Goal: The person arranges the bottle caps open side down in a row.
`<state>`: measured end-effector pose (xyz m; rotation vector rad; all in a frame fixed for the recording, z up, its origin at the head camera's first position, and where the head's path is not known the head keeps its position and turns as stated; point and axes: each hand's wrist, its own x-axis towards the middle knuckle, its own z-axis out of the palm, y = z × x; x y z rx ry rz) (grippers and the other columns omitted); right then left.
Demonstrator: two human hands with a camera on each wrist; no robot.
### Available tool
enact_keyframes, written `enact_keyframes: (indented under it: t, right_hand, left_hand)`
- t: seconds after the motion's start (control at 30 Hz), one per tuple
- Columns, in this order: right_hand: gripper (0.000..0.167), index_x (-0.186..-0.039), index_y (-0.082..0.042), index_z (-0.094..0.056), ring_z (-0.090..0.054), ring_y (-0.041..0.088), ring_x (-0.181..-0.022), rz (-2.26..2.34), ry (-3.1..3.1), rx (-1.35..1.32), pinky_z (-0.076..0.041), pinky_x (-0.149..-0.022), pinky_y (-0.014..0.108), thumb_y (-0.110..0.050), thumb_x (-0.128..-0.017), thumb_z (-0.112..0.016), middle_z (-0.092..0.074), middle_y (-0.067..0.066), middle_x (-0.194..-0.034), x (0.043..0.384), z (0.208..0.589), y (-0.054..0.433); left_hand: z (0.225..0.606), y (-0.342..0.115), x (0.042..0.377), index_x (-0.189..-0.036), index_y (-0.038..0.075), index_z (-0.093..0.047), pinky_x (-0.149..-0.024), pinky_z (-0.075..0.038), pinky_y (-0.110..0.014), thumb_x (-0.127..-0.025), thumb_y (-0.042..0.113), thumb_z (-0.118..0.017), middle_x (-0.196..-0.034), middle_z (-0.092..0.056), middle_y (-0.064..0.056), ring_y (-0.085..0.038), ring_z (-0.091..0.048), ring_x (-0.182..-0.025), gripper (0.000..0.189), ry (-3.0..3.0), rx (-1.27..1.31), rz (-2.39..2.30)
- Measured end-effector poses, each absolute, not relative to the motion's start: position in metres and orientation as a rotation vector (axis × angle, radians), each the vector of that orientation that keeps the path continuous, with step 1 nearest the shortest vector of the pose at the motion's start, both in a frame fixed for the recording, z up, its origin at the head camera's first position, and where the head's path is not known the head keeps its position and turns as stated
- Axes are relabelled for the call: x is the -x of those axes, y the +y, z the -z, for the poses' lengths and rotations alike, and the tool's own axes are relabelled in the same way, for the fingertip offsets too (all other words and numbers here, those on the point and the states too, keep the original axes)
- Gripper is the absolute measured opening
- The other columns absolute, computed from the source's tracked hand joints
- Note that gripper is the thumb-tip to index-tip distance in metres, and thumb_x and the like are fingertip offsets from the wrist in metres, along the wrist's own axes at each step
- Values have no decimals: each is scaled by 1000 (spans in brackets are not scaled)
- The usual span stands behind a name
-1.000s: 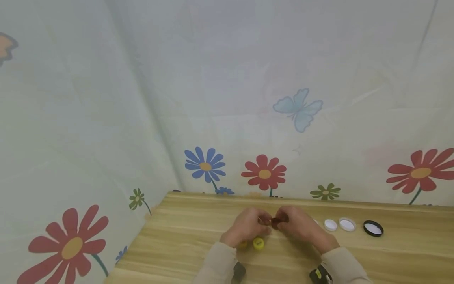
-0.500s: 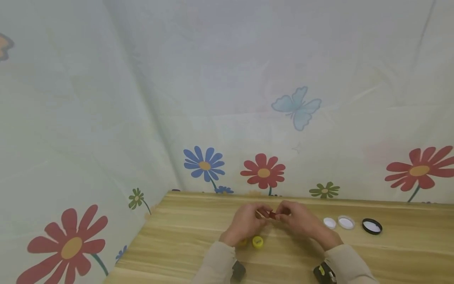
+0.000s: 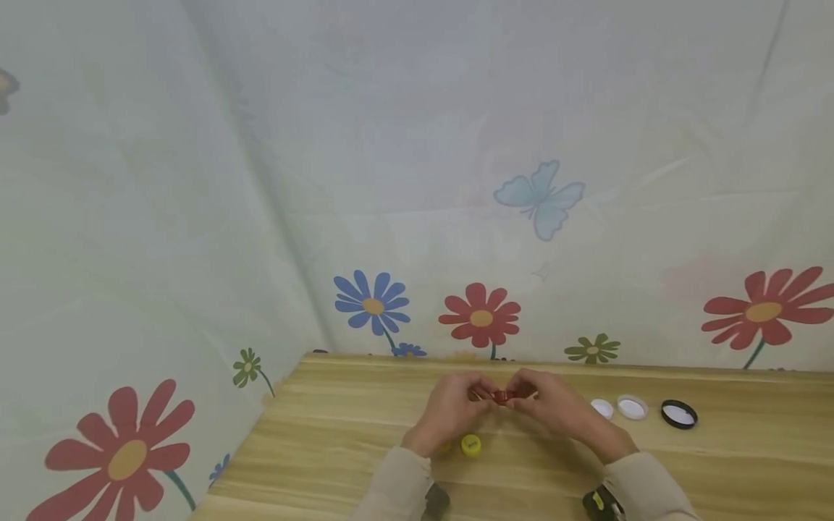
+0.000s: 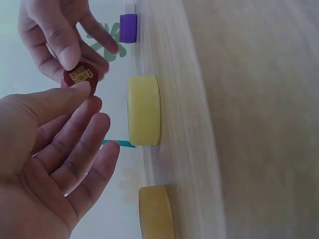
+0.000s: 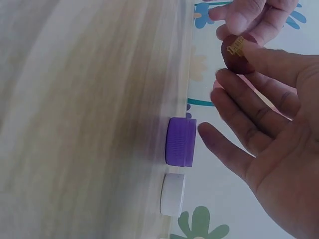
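A dark red bottle cap (image 3: 502,396) with gold marking on its top is held in the air between both hands. My left hand (image 3: 454,405) pinches one edge between thumb and fingers. From the other side, my right hand (image 3: 554,407) pinches the opposite edge. The left wrist view shows the gold mark on the cap (image 4: 82,73) facing that camera, partly under the thumbs. Below the hands on the table stand a yellow cap (image 4: 144,110) and an orange-yellow cap (image 4: 156,212). A purple cap (image 5: 180,142) stands close to my right hand's lower fingers.
On the wooden table (image 3: 326,441), to the right of my right hand, lie a white cap (image 3: 602,409), a clear-rimmed white lid (image 3: 632,407) and a black-rimmed lid (image 3: 680,414). A flower-printed curtain (image 3: 417,145) hangs behind the table.
Both hands have lifted slightly away from me with the red cap, whose angle between the fingers has changed. The caps on the table stay put; the head view has shifted a little.
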<state>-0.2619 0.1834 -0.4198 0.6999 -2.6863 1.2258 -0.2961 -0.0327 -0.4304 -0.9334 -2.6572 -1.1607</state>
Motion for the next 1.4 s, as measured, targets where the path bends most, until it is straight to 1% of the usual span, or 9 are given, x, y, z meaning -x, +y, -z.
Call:
enact_keyframes:
  t: [0.17, 0.33, 0.4, 0.57, 0.7, 0.83, 0.93, 1.13, 1.4]
  right_hand:
    - [4, -103, -10, -75, -68, 16, -93, -1232, -2650, -690, -58, -84, 41, -10, -100, -74, -73, -5, -97, 262, 419, 182]
    - [7, -108, -9, -74, -67, 13, -90, -1234, -2643, -686, -56, -79, 34, -11, -102, -72, -74, -7, -98, 261, 419, 178]
    - [9, -110, -8, -73, -67, 13, -90, -1245, -2635, -690, -56, -78, 33, -11, -102, -71, -74, -6, -98, 261, 421, 176]
    - [8, -108, -5, -70, -66, 15, -89, -1310, -2629, -658, -56, -77, 33, -11, -103, -70, -72, -3, -94, 258, 424, 175]
    - [7, -107, -6, -68, -66, 16, -87, -1351, -2645, -647, -55, -74, 31, -12, -104, -70, -71, -3, -93, 255, 424, 175]
    - [6, -109, -7, -69, -67, 17, -91, -1338, -2651, -685, -56, -76, 31, -11, -104, -68, -72, -3, -96, 255, 422, 174]
    - [9, -110, -7, -70, -67, 17, -92, -1333, -2669, -738, -56, -79, 31, -8, -101, -70, -72, -3, -98, 255, 419, 173]
    - [19, -110, -4, -68, -67, 14, -88, -1317, -2659, -846, -57, -78, 30, -2, -93, -78, -71, -1, -97, 255, 420, 171]
    - [20, -102, -7, -69, -65, 11, -85, -1323, -2651, -832, -55, -74, 27, -1, -88, -82, -71, -3, -92, 252, 428, 168]
  left_hand:
    - [429, -33, 295, -104, 11, -80, -78, -55, -20, -94, 9, -82, -96, -78, 7, 0, -64, -82, 11, -2648, 943, 1185]
    - [427, -39, 291, -108, 8, -80, -77, -56, -20, -94, 8, -82, -97, -79, 3, -2, -66, -82, 14, -2616, 978, 1238]
    - [428, -41, 290, -111, 7, -79, -76, -56, -20, -93, 5, -82, -96, -79, 2, -2, -68, -81, 18, -2592, 994, 1250]
    - [429, -42, 288, -115, 9, -79, -75, -57, -19, -91, 1, -82, -94, -77, 6, -1, -68, -80, 25, -2575, 1015, 1253]
    - [428, -43, 286, -113, 11, -79, -73, -56, -18, -89, 1, -85, -90, -75, 9, -2, -68, -77, 27, -2581, 1027, 1232]
    - [426, -44, 285, -112, 13, -80, -73, -55, -19, -89, 5, -86, -88, -75, 10, -2, -67, -77, 26, -2577, 1018, 1222]
    - [426, -45, 285, -111, 14, -80, -73, -55, -19, -89, 7, -87, -87, -74, 11, 0, -66, -78, 25, -2585, 1002, 1226]
    - [424, -47, 285, -106, 13, -80, -72, -55, -20, -87, 9, -89, -88, -75, 11, 0, -65, -76, 21, -2612, 985, 1221]
    - [426, -50, 282, -99, 15, -82, -70, -55, -21, -86, 9, -89, -86, -73, 15, -1, -64, -75, 16, -2737, 1001, 1278]
